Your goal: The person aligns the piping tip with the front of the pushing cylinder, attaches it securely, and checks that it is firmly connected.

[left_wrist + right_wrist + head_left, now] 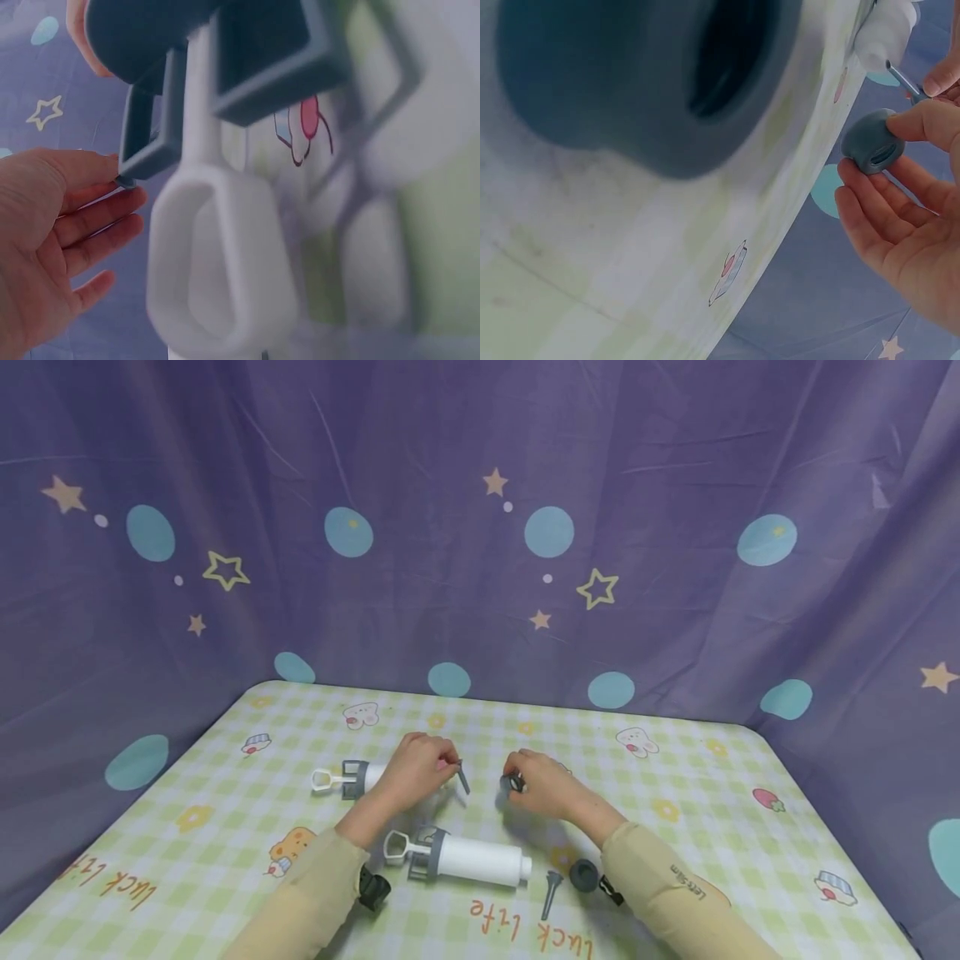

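My left hand (417, 770) pinches a slim grey tapered nozzle (464, 778) between thumb and fingertips, over the table. My right hand (549, 787) holds a round grey cap (866, 139) with a slot-like opening, gripped by thumb and fingers in the right wrist view. The two parts are apart, the nozzle left of the cap. Partly behind the left hand lies a white hand pump (372, 776) with a grey collar and white loop handle. Nearer me lies a second, similar pump (480, 860), whose loop handle (217, 255) looms large in the left wrist view.
Another grey tapered nozzle (551, 893) and a round grey cap (584, 876) lie at the front, beside my right forearm. A checked cloth (300, 902) covers the table, and a purple curtain (480, 460) hangs behind its far edge.
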The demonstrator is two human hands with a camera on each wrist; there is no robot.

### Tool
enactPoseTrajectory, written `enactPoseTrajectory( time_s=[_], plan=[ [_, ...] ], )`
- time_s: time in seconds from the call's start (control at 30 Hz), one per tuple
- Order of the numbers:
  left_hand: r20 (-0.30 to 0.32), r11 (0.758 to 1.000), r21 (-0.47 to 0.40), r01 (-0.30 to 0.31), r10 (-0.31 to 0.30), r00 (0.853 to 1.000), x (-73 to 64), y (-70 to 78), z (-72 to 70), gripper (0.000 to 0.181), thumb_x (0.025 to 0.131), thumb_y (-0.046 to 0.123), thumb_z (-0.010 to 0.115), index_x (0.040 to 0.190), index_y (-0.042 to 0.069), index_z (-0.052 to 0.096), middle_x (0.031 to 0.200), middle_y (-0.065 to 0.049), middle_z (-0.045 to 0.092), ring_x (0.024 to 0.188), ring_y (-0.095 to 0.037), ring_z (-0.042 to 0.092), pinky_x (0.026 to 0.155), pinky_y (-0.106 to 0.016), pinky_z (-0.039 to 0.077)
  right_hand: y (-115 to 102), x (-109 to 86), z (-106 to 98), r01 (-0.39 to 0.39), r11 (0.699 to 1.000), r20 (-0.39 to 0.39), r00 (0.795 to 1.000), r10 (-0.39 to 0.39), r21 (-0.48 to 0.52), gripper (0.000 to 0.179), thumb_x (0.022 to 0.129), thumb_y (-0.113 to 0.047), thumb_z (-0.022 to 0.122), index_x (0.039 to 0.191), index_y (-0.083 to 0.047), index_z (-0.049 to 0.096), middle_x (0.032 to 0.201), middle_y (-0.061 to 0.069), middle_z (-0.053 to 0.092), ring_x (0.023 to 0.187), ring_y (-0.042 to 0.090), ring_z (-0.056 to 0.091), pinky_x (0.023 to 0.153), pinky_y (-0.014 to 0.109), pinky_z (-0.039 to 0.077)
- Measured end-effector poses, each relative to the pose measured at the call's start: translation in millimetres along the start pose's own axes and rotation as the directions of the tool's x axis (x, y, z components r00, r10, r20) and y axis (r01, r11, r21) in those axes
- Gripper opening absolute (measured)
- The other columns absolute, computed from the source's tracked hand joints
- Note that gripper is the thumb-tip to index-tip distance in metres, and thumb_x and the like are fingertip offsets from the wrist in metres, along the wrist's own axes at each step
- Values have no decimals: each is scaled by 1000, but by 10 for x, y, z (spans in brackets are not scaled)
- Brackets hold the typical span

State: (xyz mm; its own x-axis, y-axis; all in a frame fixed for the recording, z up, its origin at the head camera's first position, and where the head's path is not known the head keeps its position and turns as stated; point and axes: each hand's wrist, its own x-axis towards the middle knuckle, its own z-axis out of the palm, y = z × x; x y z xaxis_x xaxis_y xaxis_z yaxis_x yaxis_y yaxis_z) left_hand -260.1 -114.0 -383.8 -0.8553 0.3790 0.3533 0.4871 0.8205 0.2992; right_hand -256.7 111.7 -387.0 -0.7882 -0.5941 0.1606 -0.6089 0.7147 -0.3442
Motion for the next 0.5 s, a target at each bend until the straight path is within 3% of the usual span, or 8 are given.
enactPoseTrajectory(
  time_s=[0.3,0.5],
  plan=[
    [-60,1000,7,23,-23,998,-35,44,-38,9,78,22,71,72,19,64,64,10,61,60,-5,52,93,-38,37,-27,15,27,32,999,-48,998,-30,34,34,76,-15,64,109,-5,60,93,1,57,81,13,59,68,26,49],
    [-127,999,13,29,-28,992,-47,79,-64,9,77,23,71,71,20,65,62,11,60,59,-6,50,73,-30,42,-35,24,47,58,997,-82,995,-54,48,38,74,-13,63,111,-5,61,92,2,54,81,12,60,70,25,49]
  ],
)
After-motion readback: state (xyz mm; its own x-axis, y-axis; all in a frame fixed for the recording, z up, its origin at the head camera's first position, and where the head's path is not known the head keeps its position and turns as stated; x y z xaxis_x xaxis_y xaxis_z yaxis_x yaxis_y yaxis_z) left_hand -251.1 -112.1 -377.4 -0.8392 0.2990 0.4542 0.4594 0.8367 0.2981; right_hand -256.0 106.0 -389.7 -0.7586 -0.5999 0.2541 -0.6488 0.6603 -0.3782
